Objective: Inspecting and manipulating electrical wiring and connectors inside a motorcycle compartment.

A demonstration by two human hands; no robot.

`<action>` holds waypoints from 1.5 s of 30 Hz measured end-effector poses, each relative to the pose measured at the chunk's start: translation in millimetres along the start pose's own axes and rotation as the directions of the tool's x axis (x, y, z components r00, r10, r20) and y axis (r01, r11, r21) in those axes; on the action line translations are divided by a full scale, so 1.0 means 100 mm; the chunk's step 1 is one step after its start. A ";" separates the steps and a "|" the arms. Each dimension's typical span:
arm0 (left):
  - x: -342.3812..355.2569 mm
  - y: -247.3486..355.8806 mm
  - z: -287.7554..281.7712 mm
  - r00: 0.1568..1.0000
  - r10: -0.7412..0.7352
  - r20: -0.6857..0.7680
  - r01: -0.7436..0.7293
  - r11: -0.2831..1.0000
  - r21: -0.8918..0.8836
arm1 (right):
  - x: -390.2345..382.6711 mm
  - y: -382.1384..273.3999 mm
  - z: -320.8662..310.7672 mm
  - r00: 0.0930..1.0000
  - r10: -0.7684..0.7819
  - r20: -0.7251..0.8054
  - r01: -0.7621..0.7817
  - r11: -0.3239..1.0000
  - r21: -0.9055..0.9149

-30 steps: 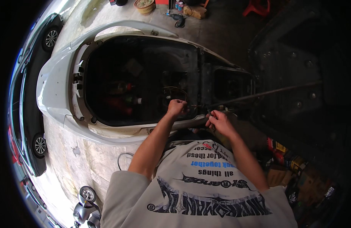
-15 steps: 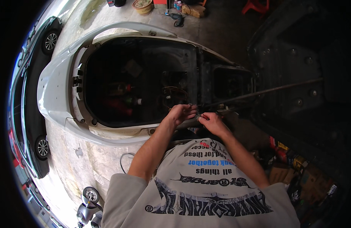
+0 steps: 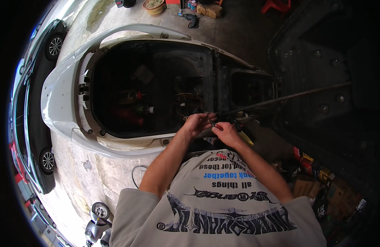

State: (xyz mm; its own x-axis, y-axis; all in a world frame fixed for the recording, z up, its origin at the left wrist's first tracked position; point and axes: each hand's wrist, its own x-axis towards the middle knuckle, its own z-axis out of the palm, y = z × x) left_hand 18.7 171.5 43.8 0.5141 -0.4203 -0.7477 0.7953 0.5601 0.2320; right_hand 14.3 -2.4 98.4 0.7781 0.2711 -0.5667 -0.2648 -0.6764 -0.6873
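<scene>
**Head view: two hands at the near rim of an opened white vehicle body**

Head view. A white vehicle body [image 3: 58,111] with its cover removed is seen from above, standing on a concrete floor [image 3: 95,173]; its dark open compartment [image 3: 157,90] is exposed, and red and dark parts and a loop of wiring [image 3: 190,101] are visible inside. Both forearms are seen entering from the lower edge, above a light grey printed shirt [image 3: 223,210].

The left hand [image 3: 197,123] is held at the near rim of the compartment, its fingers curled inward and pressed together around something small that cannot be made out. The right hand [image 3: 226,131] lies just beside it, almost touching, with its fingers closed on a small tool with a red handle [image 3: 217,127]; the thin dark tip of the tool is directed toward the left hand. The tool is thus located between the two hands, just at the compartment's near edge, beside a dark frame section [image 3: 247,88].

A long thin rod [image 3: 305,94] is seen running from the hands' area toward the right, across a dark panel [image 3: 321,61]. A parked dark car [image 3: 33,123] is shown along the left rim. A small scooter [image 3: 97,224] is seen at the lower left. A potted plant [image 3: 153,5] and a power drill [image 3: 191,18] are placed on the floor at the top. Boxes and coloured packages [image 3: 309,173] are stacked at the right
</scene>
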 end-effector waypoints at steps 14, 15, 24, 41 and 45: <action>-0.02 -0.02 0.01 1.000 -0.006 0.012 0.006 1.000 -0.024 | 0.01 0.06 0.04 1.000 -0.017 -0.010 0.017 1.000 0.019; -0.02 -0.02 0.02 1.000 -0.003 0.011 0.004 1.000 -0.023 | 0.01 0.07 0.05 0.998 -0.046 -0.030 0.047 0.999 0.028; 0.00 -0.05 0.04 1.000 -0.001 0.017 0.002 1.000 -0.014 | 0.04 0.15 0.04 1.000 0.009 -0.006 -0.009 0.999 0.036; 0.21 -0.35 0.08 0.985 0.152 0.078 -0.134 0.970 -0.204 | 0.02 0.33 0.09 0.977 0.202 0.062 -0.210 0.896 0.392; 0.21 -0.39 0.19 0.987 0.158 -0.027 -0.161 0.976 -0.148 | 0.03 0.42 0.08 0.981 0.185 0.062 -0.192 0.867 0.460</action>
State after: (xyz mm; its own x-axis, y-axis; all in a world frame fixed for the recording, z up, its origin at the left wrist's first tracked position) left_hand 4.2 127.0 30.8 0.6246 -0.3064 -0.7183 0.6460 0.7196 0.2548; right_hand 0.8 -24.3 63.8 0.6789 0.1835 -0.7109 -0.6412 -0.3236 -0.6958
